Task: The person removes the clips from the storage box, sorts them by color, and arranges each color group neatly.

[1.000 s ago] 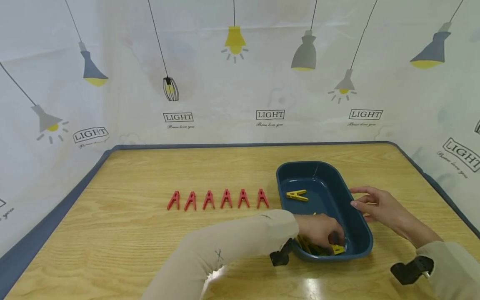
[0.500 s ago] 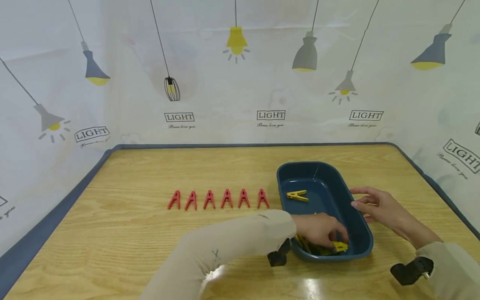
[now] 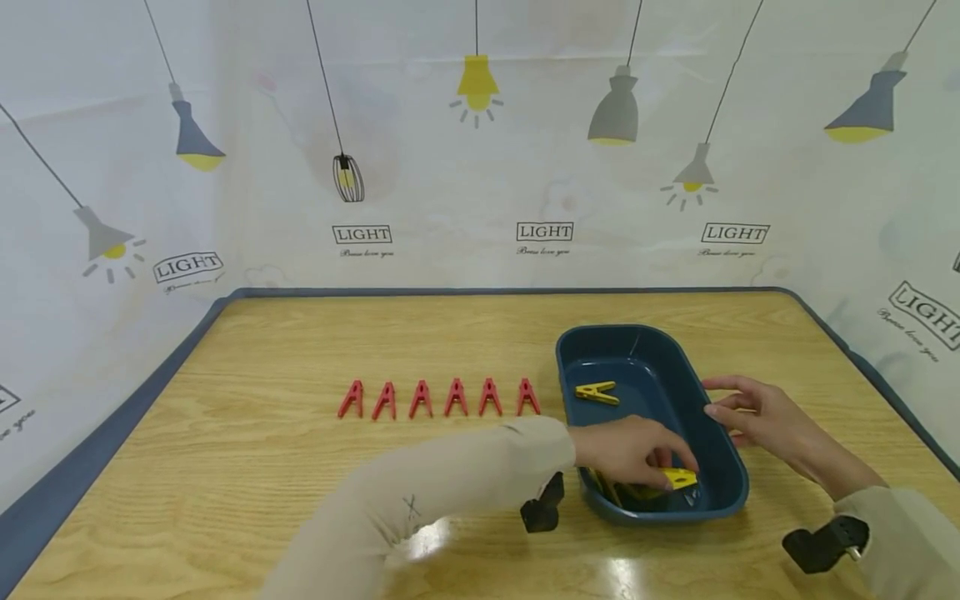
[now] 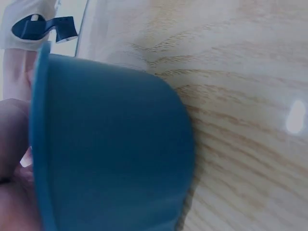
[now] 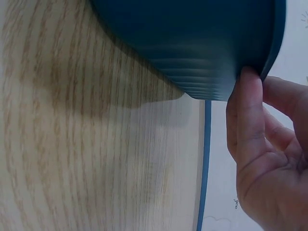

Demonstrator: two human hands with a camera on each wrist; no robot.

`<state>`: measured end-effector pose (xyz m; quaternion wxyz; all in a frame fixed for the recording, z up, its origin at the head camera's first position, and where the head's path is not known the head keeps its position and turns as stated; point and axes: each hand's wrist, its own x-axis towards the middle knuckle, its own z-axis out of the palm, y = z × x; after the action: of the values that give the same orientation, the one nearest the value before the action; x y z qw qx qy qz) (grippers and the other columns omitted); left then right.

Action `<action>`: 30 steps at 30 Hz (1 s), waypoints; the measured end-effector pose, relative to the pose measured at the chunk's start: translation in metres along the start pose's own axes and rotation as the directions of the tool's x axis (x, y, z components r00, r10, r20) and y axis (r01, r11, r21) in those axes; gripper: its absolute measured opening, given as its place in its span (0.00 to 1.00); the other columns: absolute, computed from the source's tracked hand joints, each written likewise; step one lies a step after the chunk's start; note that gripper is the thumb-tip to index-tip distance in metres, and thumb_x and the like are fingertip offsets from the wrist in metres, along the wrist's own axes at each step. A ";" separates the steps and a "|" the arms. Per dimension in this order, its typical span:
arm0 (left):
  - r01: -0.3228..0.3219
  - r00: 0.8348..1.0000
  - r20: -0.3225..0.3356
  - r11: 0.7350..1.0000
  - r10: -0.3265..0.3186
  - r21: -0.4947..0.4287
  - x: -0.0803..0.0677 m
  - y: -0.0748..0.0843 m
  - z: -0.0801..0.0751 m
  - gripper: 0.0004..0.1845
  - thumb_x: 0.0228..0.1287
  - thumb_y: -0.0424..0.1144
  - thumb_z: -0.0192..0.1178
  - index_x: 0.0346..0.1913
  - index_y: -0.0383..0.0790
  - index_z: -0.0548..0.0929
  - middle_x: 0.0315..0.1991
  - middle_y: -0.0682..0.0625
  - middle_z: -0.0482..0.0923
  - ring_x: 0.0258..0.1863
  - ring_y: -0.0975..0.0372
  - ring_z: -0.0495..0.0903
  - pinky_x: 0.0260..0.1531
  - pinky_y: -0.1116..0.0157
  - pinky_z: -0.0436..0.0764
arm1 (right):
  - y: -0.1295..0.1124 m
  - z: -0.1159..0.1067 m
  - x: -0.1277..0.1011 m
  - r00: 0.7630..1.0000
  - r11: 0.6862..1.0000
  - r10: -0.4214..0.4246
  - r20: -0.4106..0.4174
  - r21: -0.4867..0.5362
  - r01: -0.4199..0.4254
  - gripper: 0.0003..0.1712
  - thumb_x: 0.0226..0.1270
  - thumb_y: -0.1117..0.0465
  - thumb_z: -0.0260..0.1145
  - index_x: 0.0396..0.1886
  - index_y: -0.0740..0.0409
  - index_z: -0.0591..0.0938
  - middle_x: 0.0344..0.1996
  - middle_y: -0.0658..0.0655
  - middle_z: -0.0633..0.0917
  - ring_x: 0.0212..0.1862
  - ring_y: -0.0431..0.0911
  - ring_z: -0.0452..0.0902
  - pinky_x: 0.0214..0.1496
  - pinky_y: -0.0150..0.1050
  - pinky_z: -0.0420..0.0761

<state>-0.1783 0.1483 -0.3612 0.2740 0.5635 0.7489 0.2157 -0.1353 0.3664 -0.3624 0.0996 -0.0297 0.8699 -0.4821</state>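
A dark blue plastic bin [image 3: 600,340] stands on the wooden table. Inside it, my left hand [image 3: 633,450] pinches a yellow clothespin [image 3: 681,477] between thumb and fingers, above the bin floor near its front. Beneath that hand lie several more yellow clothespins, mostly hidden. One loose yellow clothespin [image 3: 597,393] rests apart toward the back. My right hand [image 3: 768,417] touches the bin's right side from outside; in the right wrist view its fingertips [image 5: 251,79] press just under the rim, fairly straight. The left wrist view shows mainly the bin's outer wall [image 4: 115,144], which hides the held clothespin.
Left of the bin, several red clothespins [image 3: 457,397] stand in an even row on the table [image 3: 262,483]. A white printed curtain [image 3: 450,183] closes off the back and sides. Dark cameras [image 3: 543,502] are strapped to both wrists.
My left hand has lifted the yellow clothespin off the bin's front part and shifted slightly back and left. The right hand stays against the bin, and the red row is unchanged.
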 end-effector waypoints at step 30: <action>-0.026 0.909 -0.408 0.964 -0.088 -0.264 -0.109 -0.023 -0.056 0.17 0.60 0.33 0.56 0.53 0.39 0.74 0.38 0.49 0.74 0.39 0.64 0.75 0.38 0.71 0.75 | 0.000 0.001 0.000 1.000 0.999 -0.002 -0.011 -0.032 0.001 0.31 0.66 0.55 0.54 0.62 0.69 0.58 0.41 0.64 0.77 0.37 0.40 0.76 0.36 0.44 0.78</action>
<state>-0.2078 0.0364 -0.3153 0.1843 0.4511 0.7635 0.4239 -0.1350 0.3659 -0.3632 0.0940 -0.0293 0.8780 -0.4685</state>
